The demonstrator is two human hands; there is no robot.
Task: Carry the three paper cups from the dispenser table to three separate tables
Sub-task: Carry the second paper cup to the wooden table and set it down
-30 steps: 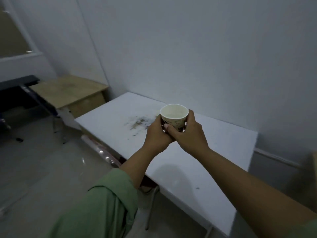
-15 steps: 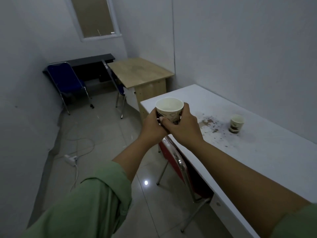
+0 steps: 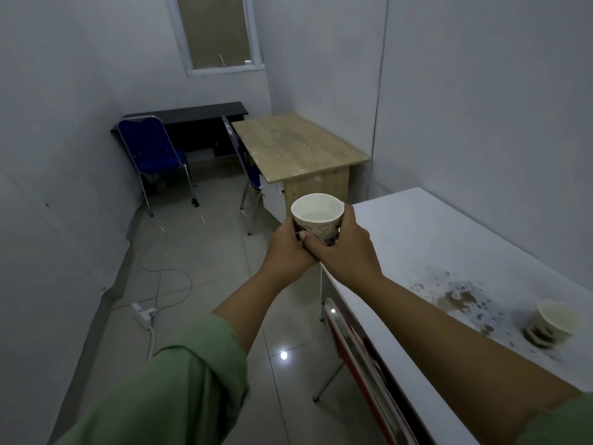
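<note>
A patterned white paper cup [image 3: 317, 216] is held upright in front of me, over the floor by the near corner of the white table [image 3: 426, 239]. My left hand [image 3: 287, 250] and my right hand [image 3: 345, 248] both wrap its lower part. Pale liquid shows inside it. A second paper cup [image 3: 553, 322] stands on the white table at the right, beside a brown stained patch [image 3: 459, 298]. Ahead stand a wooden table [image 3: 298, 146] and, behind it under the window, a black table [image 3: 192, 111].
A red chair [image 3: 362, 358] is tucked under the white table. A blue chair [image 3: 150, 152] stands by the black table, another blue chair [image 3: 245, 162] by the wooden one. A power strip [image 3: 142, 314] and its cable lie on the tiled floor at the left.
My view has swung left from the white table toward the far end of the room. The held cup has moved off the table's top to its corner. The second cup came into view at the right.
</note>
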